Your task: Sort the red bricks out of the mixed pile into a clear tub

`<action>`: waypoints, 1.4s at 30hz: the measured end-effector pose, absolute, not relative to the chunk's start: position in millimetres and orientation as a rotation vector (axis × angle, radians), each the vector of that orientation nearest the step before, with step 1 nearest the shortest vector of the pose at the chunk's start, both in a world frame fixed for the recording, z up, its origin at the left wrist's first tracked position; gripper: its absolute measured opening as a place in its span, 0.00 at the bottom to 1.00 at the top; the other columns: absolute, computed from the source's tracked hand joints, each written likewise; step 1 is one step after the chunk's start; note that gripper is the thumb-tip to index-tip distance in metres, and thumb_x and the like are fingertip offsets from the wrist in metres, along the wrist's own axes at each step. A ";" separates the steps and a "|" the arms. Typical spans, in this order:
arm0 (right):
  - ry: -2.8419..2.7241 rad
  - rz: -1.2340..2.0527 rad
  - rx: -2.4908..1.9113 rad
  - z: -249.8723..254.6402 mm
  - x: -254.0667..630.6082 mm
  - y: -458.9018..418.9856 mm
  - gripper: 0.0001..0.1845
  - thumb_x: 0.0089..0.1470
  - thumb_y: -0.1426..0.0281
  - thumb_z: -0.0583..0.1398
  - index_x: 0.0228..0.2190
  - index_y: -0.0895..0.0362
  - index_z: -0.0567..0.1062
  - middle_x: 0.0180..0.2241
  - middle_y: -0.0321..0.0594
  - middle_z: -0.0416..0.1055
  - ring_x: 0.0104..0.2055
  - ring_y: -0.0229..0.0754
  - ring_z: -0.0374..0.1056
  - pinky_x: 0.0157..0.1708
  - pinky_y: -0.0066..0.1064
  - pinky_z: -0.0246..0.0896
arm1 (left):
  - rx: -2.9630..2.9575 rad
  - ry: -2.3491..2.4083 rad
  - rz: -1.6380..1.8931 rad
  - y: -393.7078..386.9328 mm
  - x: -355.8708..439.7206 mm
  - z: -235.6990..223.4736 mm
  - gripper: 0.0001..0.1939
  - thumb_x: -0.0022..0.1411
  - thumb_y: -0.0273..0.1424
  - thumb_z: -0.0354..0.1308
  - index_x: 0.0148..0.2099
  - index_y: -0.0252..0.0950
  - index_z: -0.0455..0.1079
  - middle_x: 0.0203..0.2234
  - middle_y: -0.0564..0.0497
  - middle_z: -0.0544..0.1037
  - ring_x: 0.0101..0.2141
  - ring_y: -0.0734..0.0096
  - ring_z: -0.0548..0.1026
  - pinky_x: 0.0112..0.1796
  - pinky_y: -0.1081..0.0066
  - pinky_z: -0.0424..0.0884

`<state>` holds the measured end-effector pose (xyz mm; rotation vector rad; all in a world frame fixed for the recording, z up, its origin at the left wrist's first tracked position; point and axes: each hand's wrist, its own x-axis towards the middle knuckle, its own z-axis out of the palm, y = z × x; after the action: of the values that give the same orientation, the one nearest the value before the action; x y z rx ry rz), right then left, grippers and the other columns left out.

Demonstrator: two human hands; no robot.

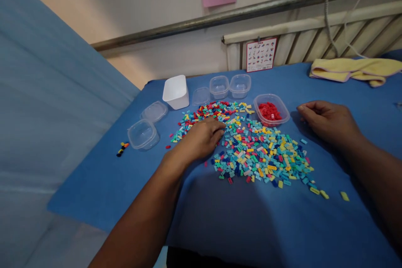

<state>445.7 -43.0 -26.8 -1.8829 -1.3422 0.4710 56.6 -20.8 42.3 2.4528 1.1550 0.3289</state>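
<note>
A heap of small coloured building bricks is spread across the middle of the blue table. My left hand rests at its left side, fingers curled down among the bricks; whatever lies under the fingertips is hidden. A clear plastic tub of red bricks stands beyond the heap, to the right. Just right of that tub, my right hand lies on its side on the cloth. Its thumb and fingers are bent together, and a speck of red shows under them, too small to name.
Two clear tubs, a white bin, clear lids and another clear tub stand at the back and left. A yellow cloth lies back right. A printed card leans against the radiator.
</note>
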 end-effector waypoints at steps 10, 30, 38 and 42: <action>-1.352 0.474 -1.876 -23.2 443.5 -44.4 0.30 0.51 0.42 0.62 0.35 0.55 0.85 0.27 0.42 0.80 0.28 0.46 0.69 0.33 0.39 0.62 | 1.448 0.931 0.584 -25.1 66.0 38.2 0.13 0.73 0.41 0.62 0.46 0.36 0.70 0.30 0.52 0.77 0.29 0.75 0.76 0.34 0.71 0.74; -1.344 0.511 -1.826 -21.0 440.4 -42.2 0.30 0.51 0.42 0.61 0.35 0.55 0.84 0.27 0.43 0.80 0.26 0.45 0.68 0.31 0.38 0.62 | 2.478 1.145 0.497 22.0 84.8 55.1 0.27 0.82 0.46 0.49 0.70 0.37 0.72 0.69 0.40 0.75 0.69 0.53 0.73 0.70 0.48 0.66; -1.352 0.484 -1.843 -27.4 445.3 -41.9 0.28 0.52 0.44 0.62 0.36 0.55 0.85 0.28 0.43 0.81 0.29 0.48 0.71 0.33 0.39 0.64 | 2.619 1.237 -0.086 -32.3 51.6 17.5 0.47 0.80 0.61 0.37 0.85 0.33 0.44 0.82 0.37 0.42 0.81 0.46 0.40 0.78 0.43 0.43; -1.354 0.493 -1.855 -30.3 447.6 -42.0 0.30 0.51 0.43 0.63 0.37 0.55 0.86 0.29 0.43 0.82 0.29 0.50 0.72 0.34 0.41 0.64 | 2.549 1.223 -0.168 -55.9 35.8 28.8 0.48 0.79 0.62 0.37 0.85 0.35 0.42 0.82 0.39 0.38 0.81 0.48 0.37 0.78 0.44 0.40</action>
<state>447.6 -42.0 -30.3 -1.8550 -1.3535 0.4926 35.8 -55.9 28.8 2.5493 1.2234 -0.1678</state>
